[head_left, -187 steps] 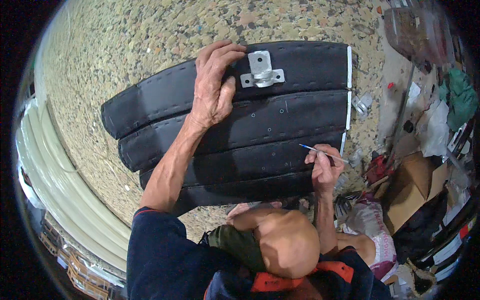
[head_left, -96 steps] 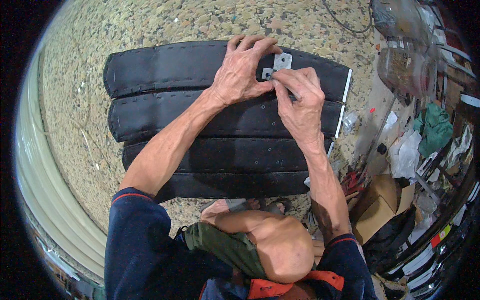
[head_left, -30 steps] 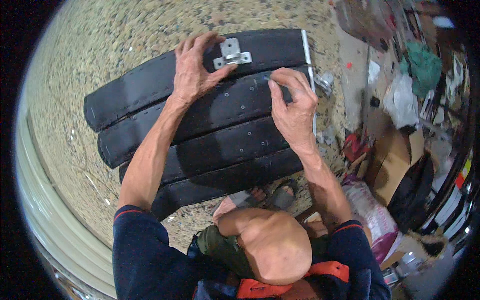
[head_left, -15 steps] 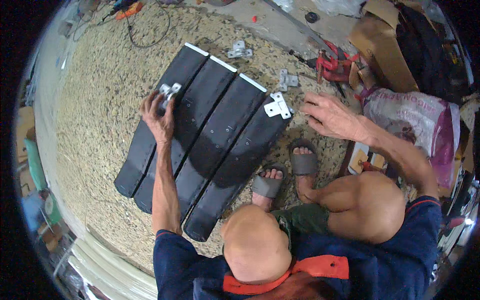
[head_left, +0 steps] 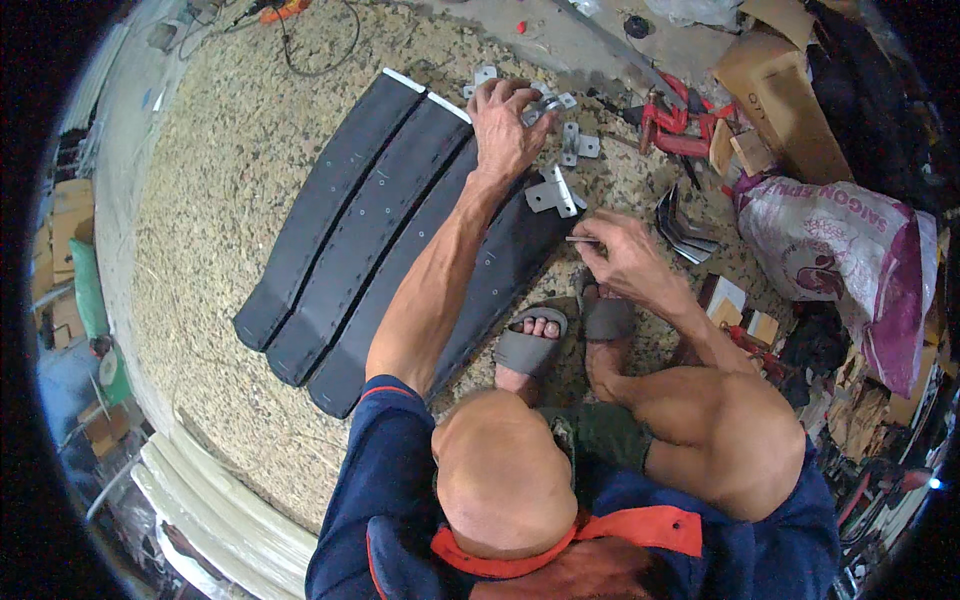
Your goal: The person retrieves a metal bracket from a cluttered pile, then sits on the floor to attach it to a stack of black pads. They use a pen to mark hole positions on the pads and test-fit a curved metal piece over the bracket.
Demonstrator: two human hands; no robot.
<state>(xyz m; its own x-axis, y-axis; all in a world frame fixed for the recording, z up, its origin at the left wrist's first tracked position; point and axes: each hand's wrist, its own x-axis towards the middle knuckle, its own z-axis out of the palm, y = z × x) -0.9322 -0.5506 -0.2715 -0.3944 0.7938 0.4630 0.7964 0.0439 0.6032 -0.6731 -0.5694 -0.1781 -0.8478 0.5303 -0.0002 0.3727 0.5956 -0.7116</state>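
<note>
Several long black slats (head_left: pixel 345 210) lie side by side on the pebbled floor, with white strips on some far ends. My left hand (head_left: pixel 507 130) reaches over those far ends, fingers closed round a metal bracket (head_left: pixel 550 103). A second bracket (head_left: pixel 484 78) lies just beyond that hand, partly hidden by it. Right of it another bracket (head_left: pixel 578 146) rests on the floor, and a T-shaped bracket (head_left: pixel 556 193) sits on the far end of the rightmost slat. Close to this slat's right edge, my right hand (head_left: pixel 628 258) pinches a short, thin metal piece (head_left: pixel 582 239).
Curved dark metal strips (head_left: pixel 684 228) lie beyond my right hand. Red clamps (head_left: pixel 682 130), a cardboard box (head_left: pixel 775 95) and a printed sack (head_left: pixel 840 250) stand at the right. My sandalled feet (head_left: pixel 530 345) are near the slats. A cable (head_left: pixel 325 60) lies at the far left.
My left hand has carried the bracket from the left slat rightward to the far ends. My right hand has come nearer my feet, and a thin metal piece now shows in its fingers.
</note>
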